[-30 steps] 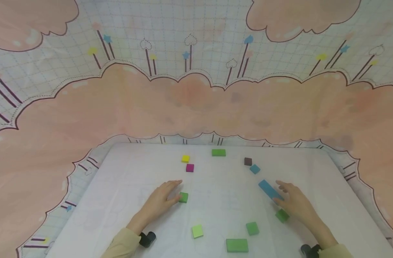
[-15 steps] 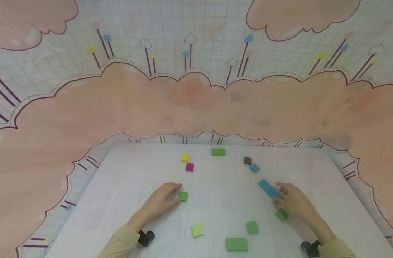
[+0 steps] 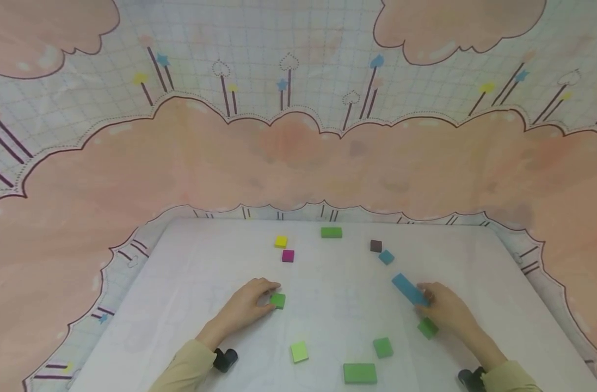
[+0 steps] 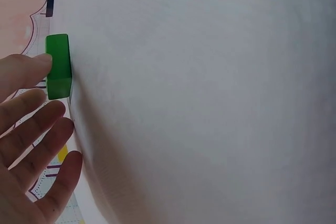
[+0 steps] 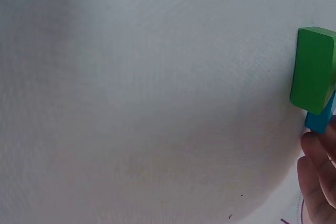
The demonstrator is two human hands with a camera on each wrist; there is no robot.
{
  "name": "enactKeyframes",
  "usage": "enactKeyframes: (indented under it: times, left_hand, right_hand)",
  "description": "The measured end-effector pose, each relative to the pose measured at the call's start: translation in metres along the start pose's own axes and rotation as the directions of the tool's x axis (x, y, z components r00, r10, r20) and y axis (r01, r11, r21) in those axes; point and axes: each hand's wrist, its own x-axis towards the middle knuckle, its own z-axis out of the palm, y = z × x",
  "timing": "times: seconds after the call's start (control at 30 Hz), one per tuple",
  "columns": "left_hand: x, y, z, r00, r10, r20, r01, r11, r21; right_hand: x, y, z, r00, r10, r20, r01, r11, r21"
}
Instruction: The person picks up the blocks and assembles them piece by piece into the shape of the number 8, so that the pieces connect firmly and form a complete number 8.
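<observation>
Left hand (image 3: 246, 305): fingers apart, thumb against a green block (image 3: 278, 300) on the white surface (image 3: 337, 305). Right hand (image 3: 447, 310): thumb and forefinger either side of the near end of a blue bar (image 3: 406, 287); whether clamped, I cannot tell. Second green block (image 3: 428, 328): just beside that end. Lime block (image 3: 300, 352): nearer the person.

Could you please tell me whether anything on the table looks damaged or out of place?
Nothing stands out. The long blue block by the right hand lies slanted, as does the nearby green block, but the whole layout looks loose.
</observation>
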Motion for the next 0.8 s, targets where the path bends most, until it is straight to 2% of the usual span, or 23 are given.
enactKeyframes:
  times: [0.2, 0.5, 0.8]
  left_hand:
    - [0.0008, 0.0003, -0.0010, 1.000, 0.015, 0.011, -0.015, 1.000, 0.005]
    - [0.0012, -0.0035, 0.0005, 0.999, 0.034, 0.013, -0.034, 0.999, 0.023]
    - [0.0002, -0.0030, 0.0006, 1.000, 0.023, 0.007, -0.023, 0.999, 0.029]
  right_hand:
    - [0.0003, -0.0004, 0.0010, 0.999, 0.027, 0.020, -0.027, 1.000, -0.012]
    - [0.0007, -0.0006, 0.0019, 1.000, 0.024, 0.012, -0.023, 1.000, -0.011]
    - [0.0011, 0.0010, 0.0031, 1.000, 0.017, -0.002, -0.017, 1.000, -0.003]
